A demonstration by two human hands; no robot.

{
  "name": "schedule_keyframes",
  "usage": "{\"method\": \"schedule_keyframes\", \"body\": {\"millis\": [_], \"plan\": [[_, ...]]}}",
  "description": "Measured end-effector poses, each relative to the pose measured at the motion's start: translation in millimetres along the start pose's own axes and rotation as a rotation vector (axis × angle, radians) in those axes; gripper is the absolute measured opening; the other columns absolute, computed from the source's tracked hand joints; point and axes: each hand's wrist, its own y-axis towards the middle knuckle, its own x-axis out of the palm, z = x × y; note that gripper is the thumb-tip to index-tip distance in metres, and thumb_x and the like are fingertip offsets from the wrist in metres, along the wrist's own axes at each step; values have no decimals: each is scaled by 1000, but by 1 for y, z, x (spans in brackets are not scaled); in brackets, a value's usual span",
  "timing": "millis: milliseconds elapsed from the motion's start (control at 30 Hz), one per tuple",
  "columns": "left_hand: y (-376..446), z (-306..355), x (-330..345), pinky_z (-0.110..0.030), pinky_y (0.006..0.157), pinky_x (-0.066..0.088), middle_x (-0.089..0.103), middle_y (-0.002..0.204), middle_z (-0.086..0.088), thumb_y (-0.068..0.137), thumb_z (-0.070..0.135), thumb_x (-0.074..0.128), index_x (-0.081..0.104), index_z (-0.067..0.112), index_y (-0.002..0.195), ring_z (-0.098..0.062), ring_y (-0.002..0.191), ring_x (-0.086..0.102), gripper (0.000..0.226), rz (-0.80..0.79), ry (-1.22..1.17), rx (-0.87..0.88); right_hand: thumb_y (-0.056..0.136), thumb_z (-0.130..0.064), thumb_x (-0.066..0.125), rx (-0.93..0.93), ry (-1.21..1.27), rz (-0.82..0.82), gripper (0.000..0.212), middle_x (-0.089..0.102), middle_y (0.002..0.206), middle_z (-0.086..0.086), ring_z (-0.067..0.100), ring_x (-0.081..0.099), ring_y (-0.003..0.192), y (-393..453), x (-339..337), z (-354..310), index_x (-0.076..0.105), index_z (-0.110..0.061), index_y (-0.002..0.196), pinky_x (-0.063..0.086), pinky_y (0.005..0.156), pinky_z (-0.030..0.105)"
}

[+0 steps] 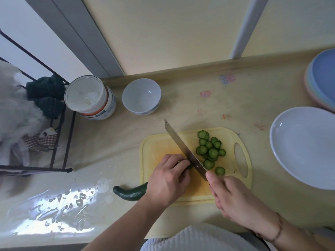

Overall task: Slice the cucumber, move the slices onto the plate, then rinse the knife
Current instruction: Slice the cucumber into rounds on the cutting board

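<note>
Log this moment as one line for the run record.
stage: slicing | left hand: holds cucumber on cutting board | right hand: grips knife | slices: on board | plate: empty

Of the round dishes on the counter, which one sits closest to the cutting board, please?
The white plate, just right of the board; the small bowl and the stacked plates lie farther back.

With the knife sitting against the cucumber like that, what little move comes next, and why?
Probably press the steel cleaver-style knife down for another slice: the right hand holds it against the dark green cucumber, which the left hand steadies on the yellow plastic cutting board, and much remains uncut.
</note>
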Motion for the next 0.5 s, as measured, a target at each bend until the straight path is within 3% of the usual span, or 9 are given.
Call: {"method": "schedule_keyframes", "body": {"millis": [200,500], "plan": [[1,0,1,-24,84,50,68,103,-2,82,2,73,75,10,99,-23,89,61,19,7,-4,1,79,-76,24,19,-24,12,64,29,47,-4,12,29,42,0,4,1,36,-15,63,28,49,29],[0,-1,1,-28,83,52,68,106,-2,86,5,69,75,10,103,-24,90,62,19,-2,-15,11,85,-68,21,26,-98,47,62,38,38,-4,8,35,38,19,14,-1,36,-17,53,40,54,36]]}}
